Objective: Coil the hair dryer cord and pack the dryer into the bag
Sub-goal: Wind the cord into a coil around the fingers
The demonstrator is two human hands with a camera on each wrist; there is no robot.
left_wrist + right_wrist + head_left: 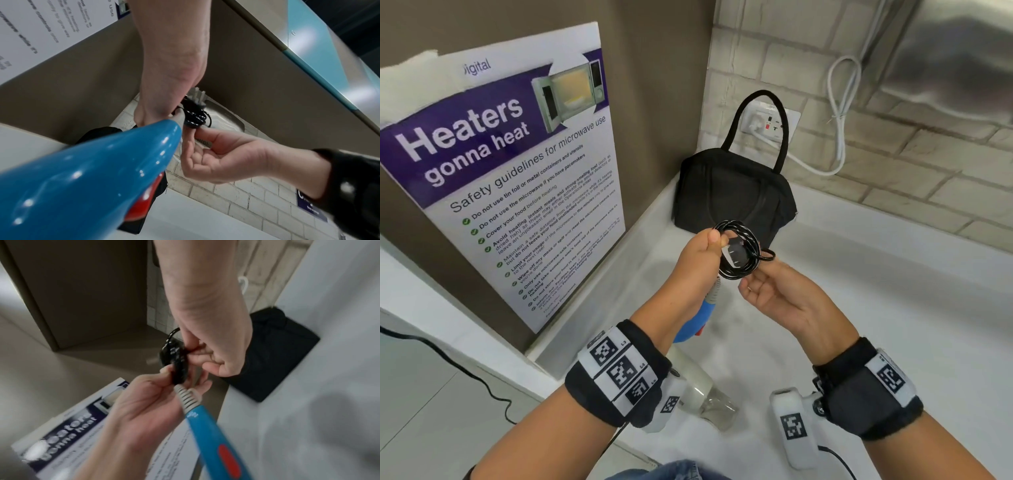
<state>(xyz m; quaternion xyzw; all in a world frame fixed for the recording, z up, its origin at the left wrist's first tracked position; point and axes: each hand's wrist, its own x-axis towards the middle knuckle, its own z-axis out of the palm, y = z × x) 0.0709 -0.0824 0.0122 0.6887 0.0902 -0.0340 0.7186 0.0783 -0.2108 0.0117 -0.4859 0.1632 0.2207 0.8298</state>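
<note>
Cord [739, 250] is coiled, held above the counter before the bag [732, 192]. Left hand [698, 253] pinches the loops; right hand [774, 294] pinches underneath. Keep loops tight while securing them.

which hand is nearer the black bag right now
Left. The left hand pinches the coiled cord just in front of the black bag; the right hand holds the coil's lower edge, a bit farther back from the bag.

Left hand [702, 260] raised, grip pinched shut, right hand [777, 291] palm-up beside it, fingers curled
</note>
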